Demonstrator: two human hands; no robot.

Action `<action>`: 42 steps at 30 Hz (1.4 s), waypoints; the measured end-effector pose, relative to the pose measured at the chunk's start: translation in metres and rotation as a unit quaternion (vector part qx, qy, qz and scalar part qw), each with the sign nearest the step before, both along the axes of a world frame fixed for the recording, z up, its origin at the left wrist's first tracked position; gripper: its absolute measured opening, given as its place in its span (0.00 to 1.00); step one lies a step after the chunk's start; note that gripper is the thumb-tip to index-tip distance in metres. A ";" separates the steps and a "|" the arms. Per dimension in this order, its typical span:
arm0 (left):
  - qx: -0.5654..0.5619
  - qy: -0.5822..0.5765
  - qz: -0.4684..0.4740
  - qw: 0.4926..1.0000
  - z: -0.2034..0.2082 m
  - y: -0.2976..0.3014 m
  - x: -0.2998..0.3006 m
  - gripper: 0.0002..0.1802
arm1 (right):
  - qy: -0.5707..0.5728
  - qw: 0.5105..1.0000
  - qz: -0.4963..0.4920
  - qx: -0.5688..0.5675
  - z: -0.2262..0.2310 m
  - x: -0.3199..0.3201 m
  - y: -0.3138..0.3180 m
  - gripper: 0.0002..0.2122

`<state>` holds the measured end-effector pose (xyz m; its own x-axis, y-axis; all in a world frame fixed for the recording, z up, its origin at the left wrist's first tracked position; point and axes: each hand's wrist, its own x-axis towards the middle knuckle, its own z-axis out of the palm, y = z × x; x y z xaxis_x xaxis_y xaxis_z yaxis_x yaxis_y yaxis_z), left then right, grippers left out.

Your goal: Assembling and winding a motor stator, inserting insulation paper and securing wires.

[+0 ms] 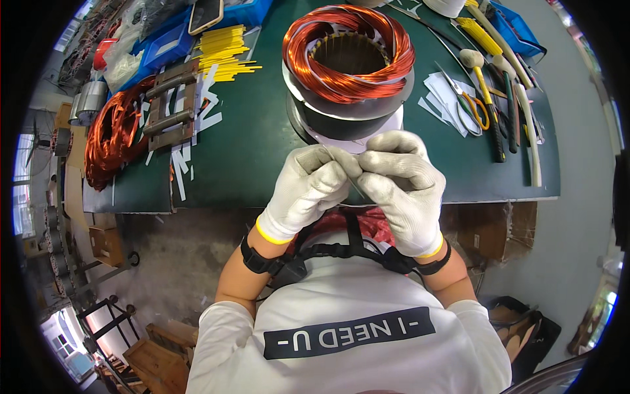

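Both my hands wear white knit gloves with yellow cuffs and meet at the table's near edge. My left hand (306, 186) is closed, its thumb and finger pinching a thin, pale strip (357, 189). Against it, my right hand (408, 186) pinches the same strip with thumb and fingertips. Most of the strip is hidden by the gloves, and I cannot tell its material. Just beyond my hands stands a motor stator (348, 92), its ring of orange-red copper windings (298, 49) on top.
Left on the green table (243, 131) lie a copper wire coil (108, 141), a metal rack (172, 105), yellow sticks (223, 49), white paper strips and blue bins (167, 46). Scissors (469, 98), a mallet (472, 59) and several other tools lie right.
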<state>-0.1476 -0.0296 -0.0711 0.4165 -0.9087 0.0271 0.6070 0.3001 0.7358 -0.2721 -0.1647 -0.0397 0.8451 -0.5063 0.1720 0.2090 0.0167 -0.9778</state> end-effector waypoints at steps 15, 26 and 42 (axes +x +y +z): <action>0.100 -0.111 0.031 0.988 0.034 -0.005 0.010 0.22 | -0.280 0.862 0.216 0.362 0.012 -0.009 -0.037 0.15; 0.171 -0.337 0.133 0.916 0.038 0.008 0.000 0.15 | 0.115 0.993 0.029 0.002 0.036 0.008 -0.013 0.10; 0.097 -0.646 0.283 0.702 0.045 0.011 -0.001 0.12 | 0.067 0.987 0.033 -0.144 0.041 0.007 -0.011 0.06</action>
